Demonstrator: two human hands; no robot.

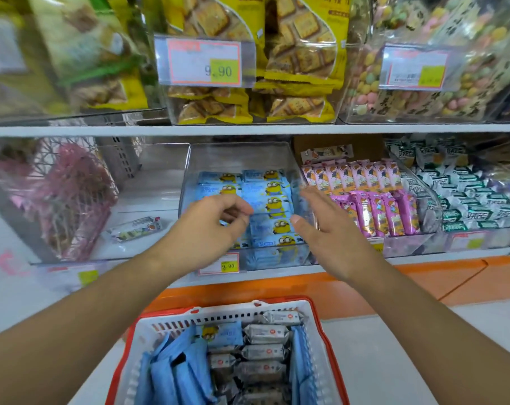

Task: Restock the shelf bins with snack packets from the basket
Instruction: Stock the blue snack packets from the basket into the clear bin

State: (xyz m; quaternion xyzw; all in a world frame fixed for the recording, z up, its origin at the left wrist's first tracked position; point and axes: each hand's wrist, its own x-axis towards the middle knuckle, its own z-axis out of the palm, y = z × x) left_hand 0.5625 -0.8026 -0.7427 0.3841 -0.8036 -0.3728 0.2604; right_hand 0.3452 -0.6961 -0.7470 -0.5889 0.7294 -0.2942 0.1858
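A clear shelf bin (242, 159) on the lower shelf holds a stack of blue snack packets (268, 206) with a yellow cartoon figure. My left hand (210, 226) reaches into the bin with its fingers curled, and thumb and fingertips pinch the edge of a blue packet; the packets beneath it are hidden. My right hand (326, 226) hovers at the bin's right side, fingers straight and spread, holding nothing. Below, a white basket (277, 309) with a red rim holds more blue packets (172, 372) and several grey packets (262, 352).
Right of the blue bin stand bins of pink packets (370, 200) and white-green packets (466, 200). The left bin holds a pink mesh basket (64, 200) and one loose packet (137, 229). Yellow biscuit bags (291, 54) fill the shelf above.
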